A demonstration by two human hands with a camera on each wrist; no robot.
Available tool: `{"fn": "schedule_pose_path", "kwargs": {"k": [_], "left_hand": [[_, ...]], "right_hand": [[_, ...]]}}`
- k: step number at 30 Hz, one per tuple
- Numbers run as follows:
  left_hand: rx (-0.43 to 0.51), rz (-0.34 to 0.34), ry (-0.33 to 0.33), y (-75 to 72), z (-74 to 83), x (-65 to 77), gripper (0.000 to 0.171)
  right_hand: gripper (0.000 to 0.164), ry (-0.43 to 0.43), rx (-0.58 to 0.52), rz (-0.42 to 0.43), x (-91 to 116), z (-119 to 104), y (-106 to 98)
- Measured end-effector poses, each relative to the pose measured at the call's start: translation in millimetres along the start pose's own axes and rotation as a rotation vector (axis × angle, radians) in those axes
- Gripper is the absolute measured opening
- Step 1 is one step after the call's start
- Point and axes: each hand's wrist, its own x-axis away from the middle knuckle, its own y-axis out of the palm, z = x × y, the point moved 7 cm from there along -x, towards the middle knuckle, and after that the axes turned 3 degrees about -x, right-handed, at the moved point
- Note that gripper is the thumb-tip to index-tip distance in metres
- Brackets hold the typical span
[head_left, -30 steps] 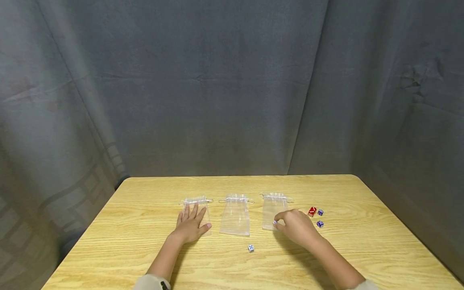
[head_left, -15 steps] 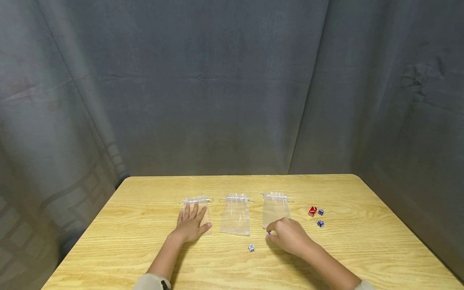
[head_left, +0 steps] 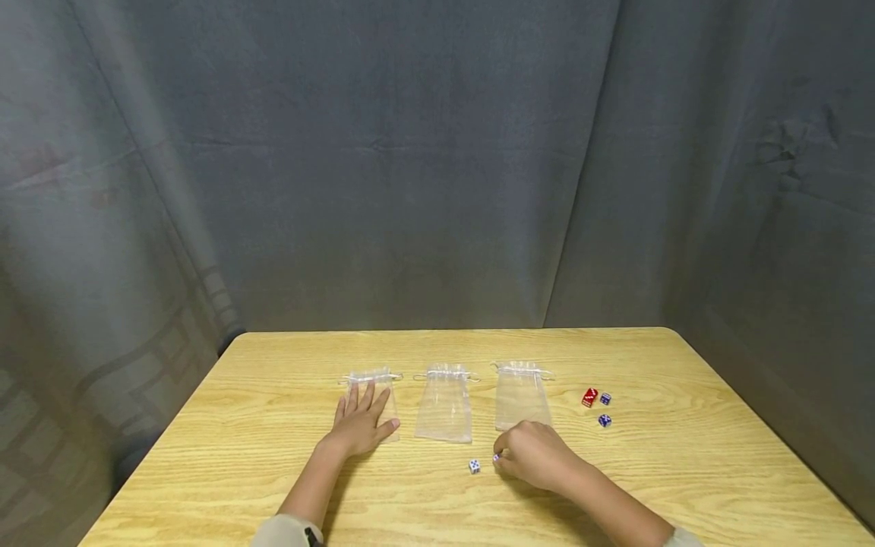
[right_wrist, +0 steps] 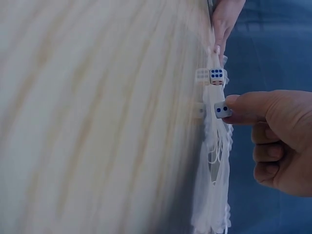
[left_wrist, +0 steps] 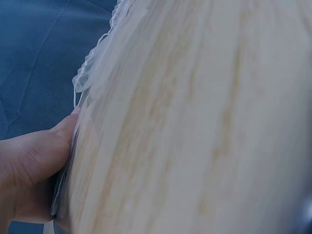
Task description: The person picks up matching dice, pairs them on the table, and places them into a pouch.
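Note:
My right hand [head_left: 536,454] pinches a white die with blue pips [right_wrist: 223,110] between thumb and forefinger, its other fingers curled in. Just left of it on the table lies a second white die [head_left: 475,466], also visible in the right wrist view. Spread flat, my left hand [head_left: 358,429] rests on the leftmost sheer white drawstring bag [head_left: 371,377]. A middle bag [head_left: 444,414] and a right bag [head_left: 522,399] lie flat beside it, drawstrings toward the far edge. In the left wrist view, the left thumb [left_wrist: 53,144] shows against the bag and table edge.
To the right of the bags are a red die [head_left: 589,397], which may be two touching, and two blue dice, one farther back [head_left: 605,398] and one nearer [head_left: 604,420]. All lie on a wooden table [head_left: 287,357]. Grey curtains [head_left: 383,190] hang behind and at both sides.
My right hand has carried the pinched die from over the right bag toward me and to the left, close to the other white die. My left hand has stayed in place.

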Motion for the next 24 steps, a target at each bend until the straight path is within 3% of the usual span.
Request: {"fn": "schedule_pose_path", "kwargs": {"k": [16,24], "left_hand": [[-0.009,0.004,-0.006,-0.1,-1.1,-1.3,0.065],[0.000,0.006,0.002,0.1,0.0,-0.7,0.065]], "right_hand": [[0.006,-0.022,0.014,-0.046,0.8,-3.6,1.3],[0.014,0.046,-0.025,-0.024,2.7,3.2,-5.3]]}}
